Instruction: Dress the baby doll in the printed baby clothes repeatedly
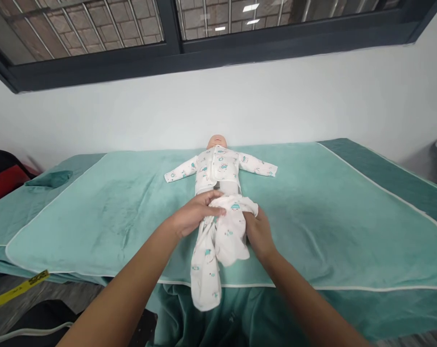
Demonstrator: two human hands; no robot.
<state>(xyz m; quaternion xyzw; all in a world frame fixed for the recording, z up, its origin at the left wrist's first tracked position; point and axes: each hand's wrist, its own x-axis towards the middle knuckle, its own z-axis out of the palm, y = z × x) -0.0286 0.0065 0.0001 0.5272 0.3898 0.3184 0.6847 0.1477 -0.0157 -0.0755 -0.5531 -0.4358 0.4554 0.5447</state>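
A baby doll lies on its back on the bed, wearing a white long-sleeved top with small green and pink prints. Its sleeves are spread to either side. Matching baby pants cover its lower body, bunched at the waist, with one leg hanging over the bed's front edge. My left hand pinches the waistband from the left, thumb on the cloth. On the other side my right hand grips the waistband's right edge, its fingertips hidden by the fabric. A pale strip of the doll's body shows between top and pants.
A green velvety cover with white piping is spread over the bed. Behind it rises a white wall below a dark-framed barred window. A red and black item sits at the left. Yellow tape shows at lower left.
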